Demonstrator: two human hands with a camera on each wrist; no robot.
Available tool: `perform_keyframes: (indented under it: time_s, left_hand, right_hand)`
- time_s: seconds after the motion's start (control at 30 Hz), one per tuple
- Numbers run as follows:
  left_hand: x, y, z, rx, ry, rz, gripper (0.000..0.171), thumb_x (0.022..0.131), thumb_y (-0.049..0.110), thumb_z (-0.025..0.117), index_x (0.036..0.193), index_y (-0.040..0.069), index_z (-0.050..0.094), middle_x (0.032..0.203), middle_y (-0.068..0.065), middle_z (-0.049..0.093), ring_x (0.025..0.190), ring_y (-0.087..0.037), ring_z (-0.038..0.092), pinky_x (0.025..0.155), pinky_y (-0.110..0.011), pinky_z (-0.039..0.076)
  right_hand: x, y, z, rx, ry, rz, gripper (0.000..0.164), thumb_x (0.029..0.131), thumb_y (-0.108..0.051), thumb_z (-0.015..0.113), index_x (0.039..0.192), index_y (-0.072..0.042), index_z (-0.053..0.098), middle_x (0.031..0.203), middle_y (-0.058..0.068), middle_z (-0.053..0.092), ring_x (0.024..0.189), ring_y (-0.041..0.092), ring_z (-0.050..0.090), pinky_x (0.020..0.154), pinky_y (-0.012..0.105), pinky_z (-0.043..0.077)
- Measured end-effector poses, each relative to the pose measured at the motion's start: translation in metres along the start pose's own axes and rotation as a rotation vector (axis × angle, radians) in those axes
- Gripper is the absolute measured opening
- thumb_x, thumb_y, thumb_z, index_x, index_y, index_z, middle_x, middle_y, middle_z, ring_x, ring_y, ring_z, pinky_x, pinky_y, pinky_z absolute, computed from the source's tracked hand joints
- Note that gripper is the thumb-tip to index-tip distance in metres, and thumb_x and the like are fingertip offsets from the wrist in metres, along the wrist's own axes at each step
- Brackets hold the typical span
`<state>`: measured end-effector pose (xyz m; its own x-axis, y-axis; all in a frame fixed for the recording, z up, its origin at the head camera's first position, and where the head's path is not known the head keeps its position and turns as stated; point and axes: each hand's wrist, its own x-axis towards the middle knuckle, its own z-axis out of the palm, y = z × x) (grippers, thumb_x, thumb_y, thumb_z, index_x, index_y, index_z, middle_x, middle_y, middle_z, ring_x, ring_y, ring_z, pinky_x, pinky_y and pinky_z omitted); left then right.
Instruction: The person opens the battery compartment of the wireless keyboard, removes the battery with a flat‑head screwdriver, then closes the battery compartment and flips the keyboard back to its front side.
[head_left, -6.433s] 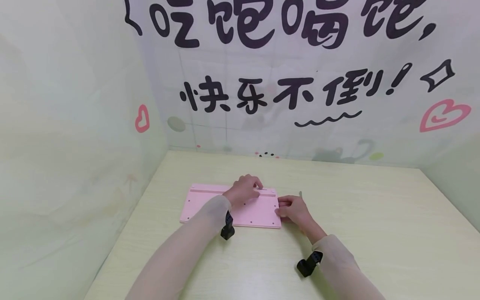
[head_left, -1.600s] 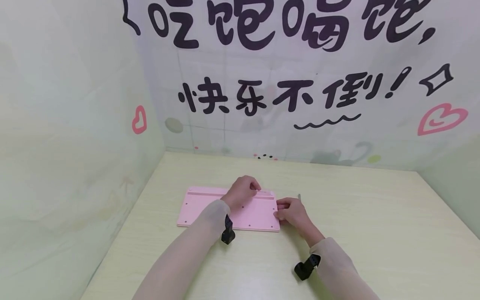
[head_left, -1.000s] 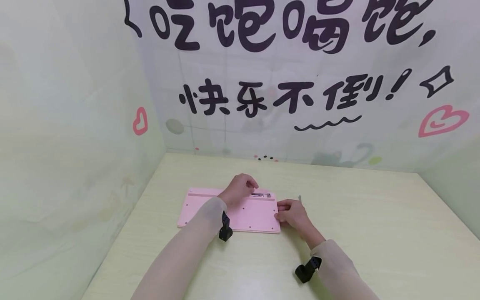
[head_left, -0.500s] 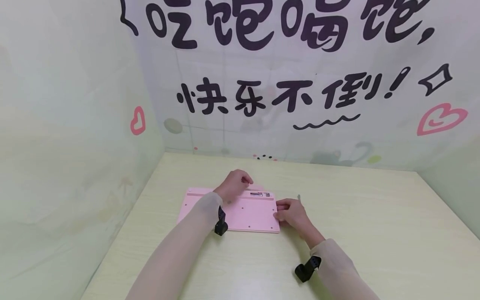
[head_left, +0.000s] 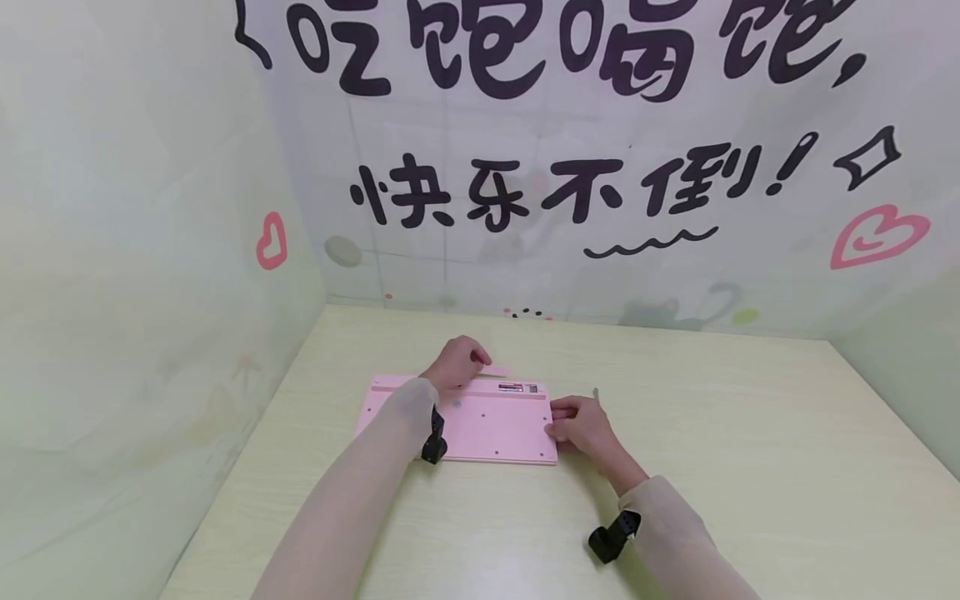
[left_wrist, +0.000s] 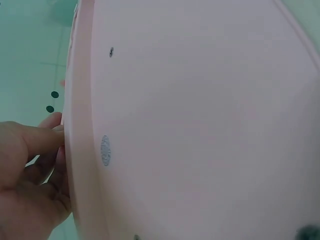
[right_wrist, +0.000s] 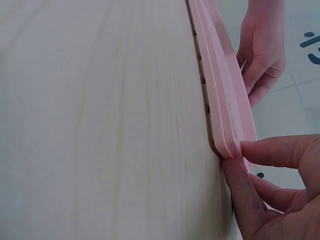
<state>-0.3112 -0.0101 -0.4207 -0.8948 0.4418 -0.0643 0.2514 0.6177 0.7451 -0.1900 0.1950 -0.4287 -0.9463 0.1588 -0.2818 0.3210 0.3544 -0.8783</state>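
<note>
Pink strip between bent left fingers, keyboard by its end between right fingers.

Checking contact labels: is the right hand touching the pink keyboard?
Touching: the right wrist view shows the right hand pinching one end of the pink keyboard, no gap visible.

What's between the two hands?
In the head view: part of the pink board, its open slot, and a pink strip the left hand pinches.
</note>
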Motion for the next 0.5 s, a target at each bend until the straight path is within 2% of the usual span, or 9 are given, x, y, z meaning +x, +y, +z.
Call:
perform_keyframes:
  time_s: [0.13, 0.27, 0.5]
  left_hand:
    - [0.001, -0.003, 0.002, 0.001, 0.019, -0.034, 0.018, 0.088, -0.003, 0.055, 0.095, 0.006, 0.069, 0.096, -0.004, 0.061, 0.090, -0.020, 0.053, 0.086, -0.034, 0.044]
    - [0.000, -0.004, 0.004, -0.004, 0.063, -0.036, 0.018, 0.088, -0.004, 0.055, 0.093, 0.005, 0.070, 0.096, -0.007, 0.062, 0.094, -0.021, 0.055, 0.087, -0.035, 0.045]
    - [-0.001, -0.006, 0.011, -0.131, 0.107, -0.108, 0.020, 0.087, -0.006, 0.054, 0.092, 0.007, 0.070, 0.097, -0.005, 0.061, 0.092, -0.021, 0.055, 0.083, -0.034, 0.046]
  right_hand:
    - [-0.002, 0.000, -0.001, 0.011, -0.003, -0.008, 0.040, 0.075, 0.007, 0.066, 0.114, 0.006, 0.057, 0.094, 0.016, 0.058, 0.073, 0.020, 0.058, 0.062, 0.033, 0.054]
    - [-0.004, -0.002, -0.001, 0.004, -0.002, -0.013, 0.041, 0.075, 0.007, 0.066, 0.115, 0.007, 0.056, 0.093, 0.015, 0.057, 0.073, 0.020, 0.058, 0.061, 0.031, 0.054]
    - [0.000, 0.001, 0.000, -0.004, 0.010, 0.013, 0.041, 0.076, 0.005, 0.067, 0.116, 0.004, 0.057, 0.095, 0.015, 0.057, 0.074, 0.020, 0.057, 0.062, 0.032, 0.054]
